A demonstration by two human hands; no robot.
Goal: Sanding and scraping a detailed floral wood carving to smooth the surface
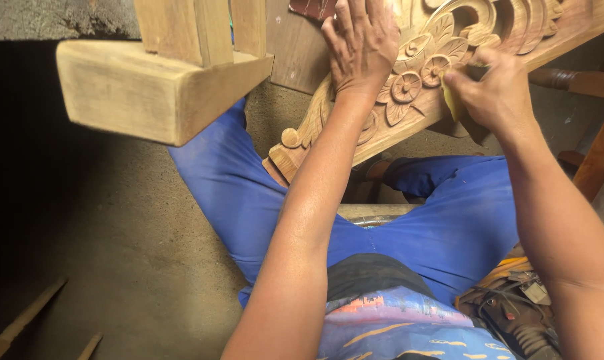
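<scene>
Carved wooden panel (409,87) slants across my lap, floral relief facing up, top and right end cut off by the frame. Plain wooden block (149,87) juts in upper left, blurred, its joint cropped. My left hand (361,43) lies flat on the carving, fingers spread, tips out of frame. My right hand (492,90) pinches a folded yellowish abrasive pad (451,100) against a carved flower, pad mostly hidden under fingers.

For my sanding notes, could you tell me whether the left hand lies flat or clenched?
Flat: the left hand rests with fingers spread on the carved wooden panel.
</scene>
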